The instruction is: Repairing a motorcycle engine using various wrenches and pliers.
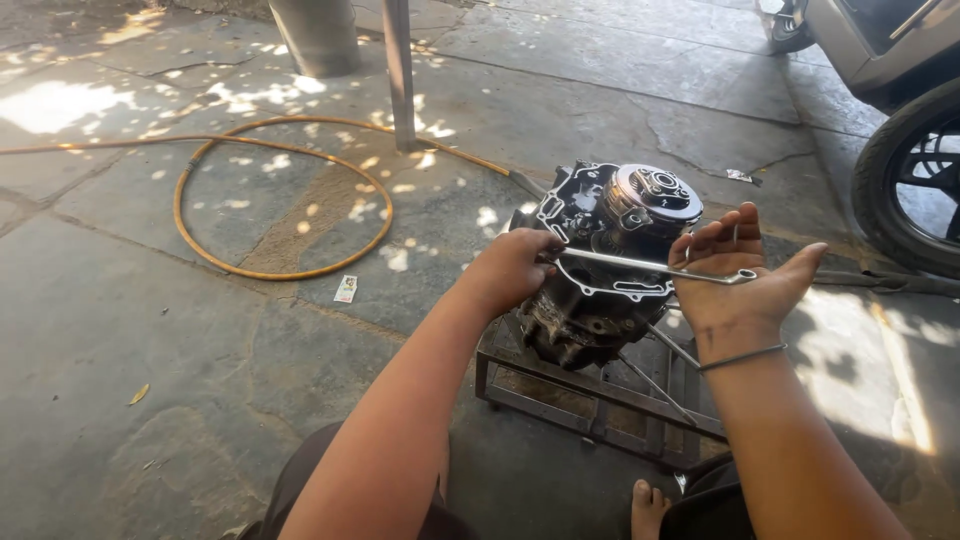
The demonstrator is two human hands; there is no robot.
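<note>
- My right hand point(742, 268) lies palm up, fingers loosely open, the ring end of a slim silver wrench point(650, 266) resting across it.
- My left hand point(512, 268) closes its fingers on the wrench's other end, against the engine point(600, 270).
- The wrench runs roughly level, left to right, across the dirty grey engine's open side.
- The engine sits on a low metal stand point(590, 400) on the stone floor point(150, 330); an orange hose point(280, 195) loops beyond.

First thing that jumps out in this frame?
The grimy engine block, cover off and clutch exposed, on a low metal stand at centre. Across it runs a long metal rod, its ends at the left hand and on the open right hand. An orange hose loops on the stone floor, left.
</note>
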